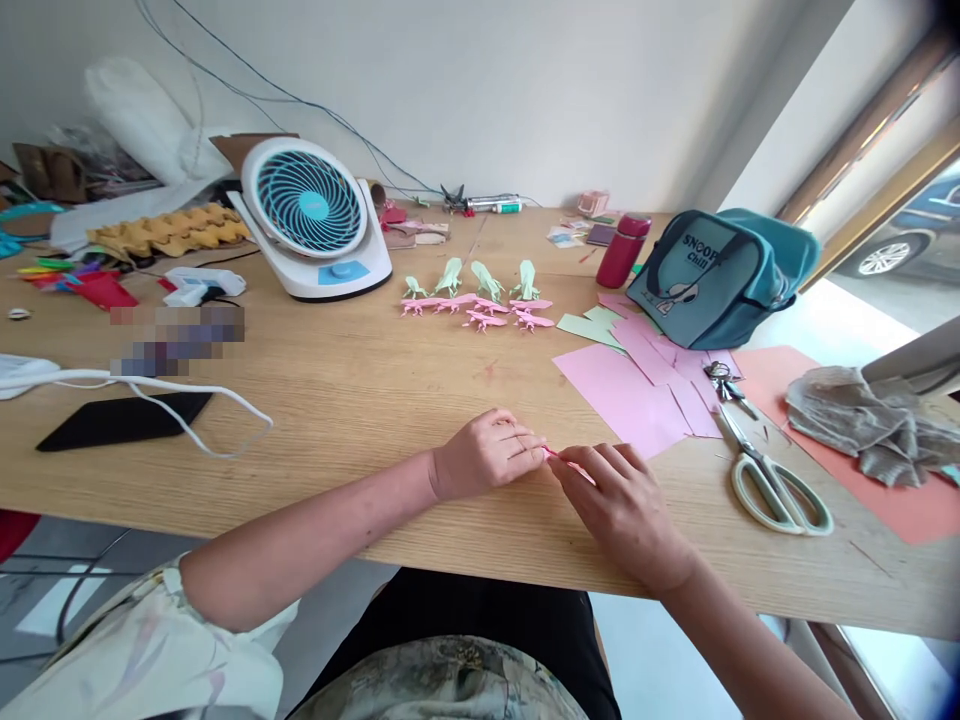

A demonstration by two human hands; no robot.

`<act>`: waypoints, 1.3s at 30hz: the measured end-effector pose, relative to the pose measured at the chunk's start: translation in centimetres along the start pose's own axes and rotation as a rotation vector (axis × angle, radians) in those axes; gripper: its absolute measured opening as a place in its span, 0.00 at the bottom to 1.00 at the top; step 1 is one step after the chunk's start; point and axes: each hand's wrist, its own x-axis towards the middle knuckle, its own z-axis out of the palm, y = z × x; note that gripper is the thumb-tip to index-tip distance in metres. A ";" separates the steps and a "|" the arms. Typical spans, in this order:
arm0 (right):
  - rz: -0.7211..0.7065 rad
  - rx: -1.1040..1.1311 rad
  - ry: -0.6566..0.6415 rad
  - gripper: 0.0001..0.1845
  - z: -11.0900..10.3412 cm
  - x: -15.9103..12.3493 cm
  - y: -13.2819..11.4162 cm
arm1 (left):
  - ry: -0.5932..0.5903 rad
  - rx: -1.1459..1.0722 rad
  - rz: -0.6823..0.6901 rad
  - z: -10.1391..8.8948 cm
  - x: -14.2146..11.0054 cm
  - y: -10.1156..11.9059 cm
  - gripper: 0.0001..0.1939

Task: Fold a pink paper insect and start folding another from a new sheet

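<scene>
A person's left hand [491, 452] and right hand [621, 508] are pinching a slim pink piece [550, 453], grips closed on it, low over the bench [360, 370], apparently shaping it; the next move is probably calling for steady fingertips.

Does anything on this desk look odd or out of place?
The crumpled grey cloth on the orange sheet, at the right, looks carelessly dropped, unlike the neatly grouped paper figures. At the left, a pixelated patch hides whatever lies there. I see no spill.

Left hand [491, 452], right hand [621, 503] pinch small pink piece [551, 453] near front edge of table [360, 375]; fan [311, 205] toward back edge.
</scene>
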 end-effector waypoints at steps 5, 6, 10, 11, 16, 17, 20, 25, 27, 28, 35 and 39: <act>0.073 0.181 -0.105 0.13 0.1 -1.3 -0.7 | -0.027 -0.126 -0.066 0.4 -1.2 0.7 0.10; 0.086 0.203 -0.105 0.13 0.1 -1.5 -0.7 | -0.026 -0.143 -0.085 0.3 -1.3 0.8 0.09; 0.136 0.237 -0.089 0.12 0.2 -1.4 -0.7 | -0.053 -0.174 -0.116 0.0 -1.2 1.0 0.08; 0.140 0.237 -0.091 0.11 0.2 -1.3 -0.7 | -0.071 -0.178 -0.124 -0.1 -1.1 1.0 0.08; 0.141 0.254 -0.098 0.10 0.3 -0.8 -0.9 | -0.168 -0.201 -0.165 -0.3 -0.4 1.2 0.08; 0.152 0.276 -0.098 0.10 0.3 -0.7 -0.9 | -0.185 -0.213 -0.164 -0.3 -0.3 1.3 0.08; 0.178 0.353 -0.115 0.11 0.4 -0.8 -0.9 | -0.228 -0.251 -0.136 -0.5 0.0 1.3 0.09; 0.215 0.382 -0.114 0.10 0.6 -0.9 -0.9 | -0.275 -0.251 -0.141 -0.5 0.5 1.4 0.10; 0.264 0.404 -0.119 0.10 0.7 -0.8 -0.9 | -0.275 -0.218 -0.171 -0.4 0.7 1.6 0.12; 0.290 0.418 -0.120 0.10 0.8 -0.8 -0.9 | -0.273 -0.197 -0.184 -0.4 0.8 1.8 0.12; 0.380 0.456 -0.128 0.08 -0.1 -2.1 -0.4 | -0.219 -0.123 -0.253 -0.1 1.1 2.4 0.11; 0.459 0.460 -0.145 0.06 -0.8 -2.9 -0.2 | -0.216 -0.183 -0.303 0.1 1.0 2.4 0.10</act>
